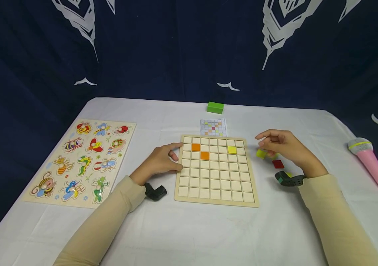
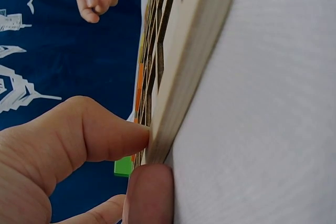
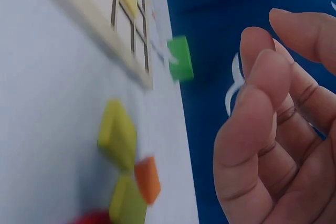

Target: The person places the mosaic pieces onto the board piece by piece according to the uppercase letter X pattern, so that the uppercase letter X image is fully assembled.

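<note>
A square wooden grid board [image 1: 216,204] lies mid-table, with two orange tiles [image 1: 204,155] and one yellow tile [image 1: 232,150] in its cells. My left hand [image 1: 159,159] rests at the board's left edge, thumb and fingers spread along the rim. The left wrist view shows its digits [image 2: 113,135] against the wooden side. Over the loose tiles to the right of the board hovers my right hand [image 1: 280,144], its fingers loosely bent and nothing between them. Beneath it lie yellow tiles [image 3: 118,135], an orange tile [image 3: 147,180] and a red tile [image 1: 277,164].
Behind the board lie a small coloured grid card [image 1: 213,127] and a green block [image 1: 215,107]. An insect puzzle board [image 1: 59,197] occupies the table's left side. At far right is a pink toy microphone [image 1: 377,171]. A dark patterned cloth hangs behind the table.
</note>
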Demonstrator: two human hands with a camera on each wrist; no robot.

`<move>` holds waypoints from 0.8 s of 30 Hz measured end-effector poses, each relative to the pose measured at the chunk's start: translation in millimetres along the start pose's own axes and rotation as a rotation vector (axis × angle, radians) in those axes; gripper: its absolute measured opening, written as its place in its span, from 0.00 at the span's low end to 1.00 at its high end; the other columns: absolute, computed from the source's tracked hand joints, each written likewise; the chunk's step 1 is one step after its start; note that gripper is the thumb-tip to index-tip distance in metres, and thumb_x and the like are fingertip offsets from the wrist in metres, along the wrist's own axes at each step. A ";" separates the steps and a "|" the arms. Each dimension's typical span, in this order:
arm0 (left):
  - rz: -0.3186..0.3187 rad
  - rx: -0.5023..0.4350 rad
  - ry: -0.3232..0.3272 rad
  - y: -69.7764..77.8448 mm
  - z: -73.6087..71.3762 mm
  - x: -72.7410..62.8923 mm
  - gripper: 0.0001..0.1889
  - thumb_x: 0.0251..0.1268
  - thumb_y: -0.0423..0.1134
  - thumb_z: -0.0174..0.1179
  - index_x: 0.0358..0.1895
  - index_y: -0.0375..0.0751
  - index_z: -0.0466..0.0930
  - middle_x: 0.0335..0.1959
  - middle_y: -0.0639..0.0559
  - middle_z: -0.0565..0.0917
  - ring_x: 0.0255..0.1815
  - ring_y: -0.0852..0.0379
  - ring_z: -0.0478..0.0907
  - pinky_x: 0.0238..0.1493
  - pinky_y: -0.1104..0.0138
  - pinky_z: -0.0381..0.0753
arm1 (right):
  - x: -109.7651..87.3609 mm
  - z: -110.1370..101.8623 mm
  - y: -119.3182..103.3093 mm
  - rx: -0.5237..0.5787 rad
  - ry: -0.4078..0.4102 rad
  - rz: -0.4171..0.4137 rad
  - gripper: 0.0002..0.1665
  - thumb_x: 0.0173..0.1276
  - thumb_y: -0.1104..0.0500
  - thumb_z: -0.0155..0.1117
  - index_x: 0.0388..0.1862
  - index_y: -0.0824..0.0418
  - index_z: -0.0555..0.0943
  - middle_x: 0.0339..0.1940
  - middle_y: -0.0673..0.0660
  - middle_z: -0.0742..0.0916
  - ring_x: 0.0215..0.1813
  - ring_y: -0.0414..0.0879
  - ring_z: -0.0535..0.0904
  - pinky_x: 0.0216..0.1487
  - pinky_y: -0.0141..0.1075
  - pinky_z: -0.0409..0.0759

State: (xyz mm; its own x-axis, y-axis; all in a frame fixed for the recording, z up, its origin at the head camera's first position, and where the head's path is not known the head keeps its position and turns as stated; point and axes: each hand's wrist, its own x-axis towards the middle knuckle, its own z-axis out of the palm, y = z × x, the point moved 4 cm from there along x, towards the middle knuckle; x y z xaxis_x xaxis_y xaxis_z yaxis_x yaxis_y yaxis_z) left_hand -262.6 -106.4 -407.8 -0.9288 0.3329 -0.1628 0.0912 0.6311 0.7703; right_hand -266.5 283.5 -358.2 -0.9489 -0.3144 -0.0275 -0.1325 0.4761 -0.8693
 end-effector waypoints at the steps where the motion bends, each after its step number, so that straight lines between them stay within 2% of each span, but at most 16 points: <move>1: -0.001 -0.001 0.000 0.1 -0.1 0.1 0.45 0.52 0.33 0.73 0.80 0.39 0.72 0.40 0.47 0.85 0.26 0.57 0.79 0.39 0.65 0.75 | -0.6 -3.5 3.4 0.005 0.007 0.005 0.15 0.80 0.64 0.64 0.61 0.69 0.81 0.39 0.50 0.90 0.34 0.44 0.83 0.36 0.35 0.83; 5: 0.000 0.000 -0.001 -0.2 -0.3 0.5 0.46 0.52 0.34 0.73 0.80 0.39 0.72 0.40 0.47 0.85 0.27 0.57 0.79 0.39 0.65 0.75 | -1.5 -14.3 17.1 0.007 0.024 0.037 0.15 0.81 0.63 0.63 0.61 0.70 0.81 0.44 0.45 0.92 0.36 0.42 0.84 0.38 0.34 0.84; 10: 0.006 0.009 -0.002 -0.1 -1.0 -0.6 0.46 0.51 0.35 0.74 0.80 0.39 0.72 0.40 0.47 0.86 0.31 0.55 0.78 0.41 0.64 0.74 | 0.3 -19.7 31.2 0.000 0.031 0.103 0.22 0.82 0.62 0.63 0.65 0.76 0.76 0.41 0.44 0.91 0.30 0.43 0.77 0.37 0.33 0.83; 14: 0.003 0.014 -0.001 -0.2 -1.0 -1.5 0.46 0.51 0.35 0.74 0.81 0.40 0.71 0.40 0.47 0.86 0.32 0.54 0.78 0.41 0.64 0.74 | 2.5 -19.8 40.2 -0.037 0.028 0.132 0.23 0.82 0.62 0.63 0.66 0.76 0.78 0.43 0.44 0.91 0.31 0.42 0.77 0.36 0.33 0.81; 18: 0.002 0.010 -0.001 -0.1 -0.8 -1.3 0.46 0.51 0.35 0.74 0.81 0.39 0.71 0.40 0.47 0.86 0.32 0.54 0.78 0.41 0.64 0.73 | 5.4 -17.1 46.6 -0.091 -0.013 0.136 0.22 0.80 0.64 0.65 0.66 0.76 0.80 0.48 0.46 0.90 0.33 0.43 0.79 0.35 0.34 0.81; 24: 0.003 0.001 -0.004 0.4 -0.9 -0.4 0.47 0.52 0.34 0.74 0.81 0.39 0.71 0.40 0.47 0.86 0.31 0.54 0.77 0.40 0.64 0.73 | 5.2 -11.7 44.7 -0.122 -0.087 0.076 0.20 0.77 0.69 0.64 0.64 0.77 0.81 0.38 0.51 0.82 0.26 0.45 0.73 0.29 0.35 0.74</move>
State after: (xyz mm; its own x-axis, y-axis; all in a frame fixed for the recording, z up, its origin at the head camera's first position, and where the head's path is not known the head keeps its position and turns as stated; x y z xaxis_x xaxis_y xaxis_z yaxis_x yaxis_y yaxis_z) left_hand -262.5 -106.9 -406.9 -0.9272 0.3373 -0.1629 0.0943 0.6312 0.7699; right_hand -280.7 312.7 -391.4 -0.9297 -0.3413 -0.1383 -0.1002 0.5959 -0.7968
